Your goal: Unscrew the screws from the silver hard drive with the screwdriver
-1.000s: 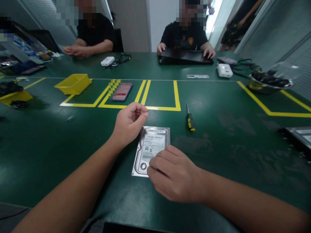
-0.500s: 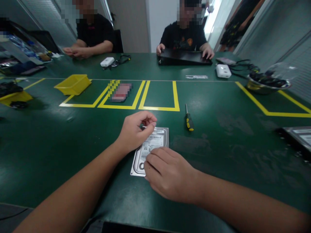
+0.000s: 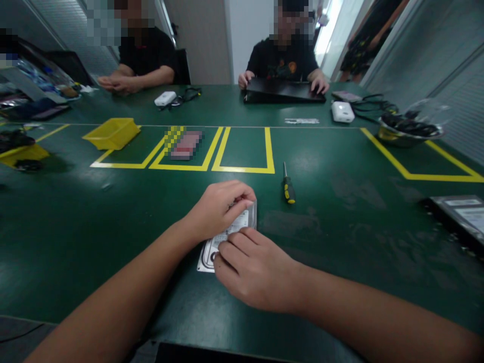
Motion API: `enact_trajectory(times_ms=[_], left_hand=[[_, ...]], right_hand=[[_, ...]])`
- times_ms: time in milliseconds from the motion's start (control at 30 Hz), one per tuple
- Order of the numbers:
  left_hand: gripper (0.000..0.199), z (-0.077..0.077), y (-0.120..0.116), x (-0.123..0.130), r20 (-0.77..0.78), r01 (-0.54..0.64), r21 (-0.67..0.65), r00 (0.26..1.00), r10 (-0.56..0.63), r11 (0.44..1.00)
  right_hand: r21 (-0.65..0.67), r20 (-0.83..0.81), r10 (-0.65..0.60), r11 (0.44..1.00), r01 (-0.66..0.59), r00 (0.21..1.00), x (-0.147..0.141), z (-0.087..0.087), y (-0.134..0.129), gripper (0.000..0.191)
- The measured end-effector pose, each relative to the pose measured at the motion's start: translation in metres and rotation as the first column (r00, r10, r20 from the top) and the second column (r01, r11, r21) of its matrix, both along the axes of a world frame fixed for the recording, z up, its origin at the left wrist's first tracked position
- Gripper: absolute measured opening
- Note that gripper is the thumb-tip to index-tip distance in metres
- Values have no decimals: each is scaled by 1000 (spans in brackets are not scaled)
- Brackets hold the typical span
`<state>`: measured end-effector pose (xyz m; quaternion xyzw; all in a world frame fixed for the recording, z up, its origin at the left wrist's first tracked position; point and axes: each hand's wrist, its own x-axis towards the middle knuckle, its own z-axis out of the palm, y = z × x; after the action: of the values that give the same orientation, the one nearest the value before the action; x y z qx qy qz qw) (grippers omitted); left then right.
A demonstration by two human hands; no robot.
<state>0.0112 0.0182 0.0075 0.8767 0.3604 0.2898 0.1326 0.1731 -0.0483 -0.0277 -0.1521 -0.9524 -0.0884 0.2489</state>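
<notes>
A silver hard drive (image 3: 207,254) with a white label lies flat on the green table in front of me, partly covered by both hands. My left hand (image 3: 223,209) is over its upper part, fingers curled and thumb close to the index finger near the far right corner. My right hand (image 3: 257,267) rests over the lower right part, its fingers bent together and their tips hidden. What either hand pinches, if anything, is too hidden to make out. A screwdriver (image 3: 288,189) with a black and yellow handle lies beyond them to the right.
Yellow tape frames (image 3: 270,151) mark the table, with a yellow bin (image 3: 113,133) and a phone-like pink object (image 3: 186,145) among them. A metal bowl (image 3: 410,132) of cables and another drive (image 3: 461,214) are at right. People sit opposite, one holding a black panel (image 3: 285,91).
My left hand has moved a little to the right over the drive's far end, covering more of it. The whole view has shifted slightly.
</notes>
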Motion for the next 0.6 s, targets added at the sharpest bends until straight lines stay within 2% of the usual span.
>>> enact_trajectory(times_ms=[367, 600], left_hand=[[13, 1, 18, 12, -115, -9, -68, 993, 1, 998], [10, -2, 36, 13, -141, 1, -211, 990, -31, 978]], right_hand=[[27, 15, 6, 1000, -7, 1000, 1, 2, 1, 18], [23, 35, 11, 1000, -12, 999, 1, 2, 2, 20]])
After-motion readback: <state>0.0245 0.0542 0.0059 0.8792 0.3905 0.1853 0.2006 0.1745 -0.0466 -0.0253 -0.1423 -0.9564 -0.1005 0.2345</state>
